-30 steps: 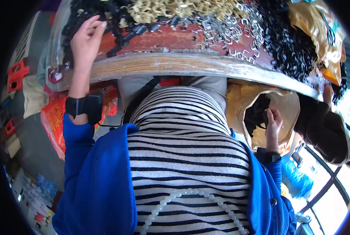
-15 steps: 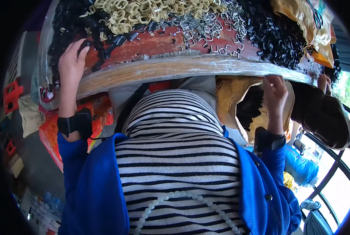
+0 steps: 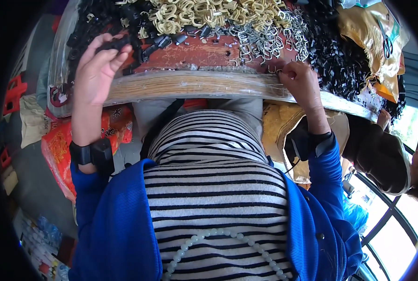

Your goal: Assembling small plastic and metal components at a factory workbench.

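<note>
Lettering first, since it's over on the left: the pale sack [image 3: 33, 119] has some dark print and the red bag [image 3: 68, 150] has bigger print, but it's bent and partly cut off, so no solid read from me. Just above, the left hand [image 3: 95, 72] is gripping a black piece [image 3: 115, 44] between thumb and fingers, in front of the left black pile [image 3: 85, 25]. Half a second ago it was lower and palm-down; now it's turned up with the piece clearly showing. Middle of the table [image 3: 195, 85]: gold-coloured loops [image 3: 209, 14], then silver clips [image 3: 260, 44]. Biggest change is the right hand [image 3: 302, 84]. A second ago it was over the brown paper sack [image 3: 275, 129]; now it's at the table edge, fingers curled in beside a few loose clips. Can't tell if it's holding one. My read: both hands are at the parts now. Further right, another black heap [image 3: 337, 65].
</note>
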Motion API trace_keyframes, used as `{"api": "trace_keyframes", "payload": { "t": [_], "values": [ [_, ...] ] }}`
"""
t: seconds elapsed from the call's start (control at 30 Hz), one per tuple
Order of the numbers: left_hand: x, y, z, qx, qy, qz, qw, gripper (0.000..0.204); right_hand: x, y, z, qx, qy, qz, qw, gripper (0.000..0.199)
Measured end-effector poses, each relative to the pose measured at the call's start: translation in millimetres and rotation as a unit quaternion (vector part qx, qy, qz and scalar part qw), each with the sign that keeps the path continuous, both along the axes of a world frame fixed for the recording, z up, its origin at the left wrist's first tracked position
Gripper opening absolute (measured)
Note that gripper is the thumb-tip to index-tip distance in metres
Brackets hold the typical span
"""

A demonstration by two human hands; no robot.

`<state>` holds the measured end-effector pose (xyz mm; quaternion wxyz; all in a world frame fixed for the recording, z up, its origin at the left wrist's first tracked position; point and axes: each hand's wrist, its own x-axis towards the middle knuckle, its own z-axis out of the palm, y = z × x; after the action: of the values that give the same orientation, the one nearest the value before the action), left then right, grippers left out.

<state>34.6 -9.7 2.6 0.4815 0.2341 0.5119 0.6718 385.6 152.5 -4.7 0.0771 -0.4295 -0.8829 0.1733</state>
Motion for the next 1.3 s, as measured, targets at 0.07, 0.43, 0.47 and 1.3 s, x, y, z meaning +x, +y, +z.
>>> {"api": "trace_keyframes", "payload": {
  "t": [0.07,0.43,0.47,1.3],
  "values": [
    [15,6,5,-0.017,-0.065,-0.002,0.998,0.022,-2,1,0,-0.028,-0.009,0.001,1.0,0.01],
    [59,38,6,-0.042,-0.079,-0.184,0.979,0.02,-7,-2,-4,0.02,-0.018,0.02,0.999,0.01],
    [63,40,6,-0.044,-0.082,-0.2,0.975,0.021,-7,-2,-5,0.035,-0.008,0.021,0.999,0.01],
    [128,53,-1,-0.056,-0.201,-0.351,0.913,0.027,-67,-52,44,-0.014,0.171,0.134,0.976,0.01]
  ]
}}
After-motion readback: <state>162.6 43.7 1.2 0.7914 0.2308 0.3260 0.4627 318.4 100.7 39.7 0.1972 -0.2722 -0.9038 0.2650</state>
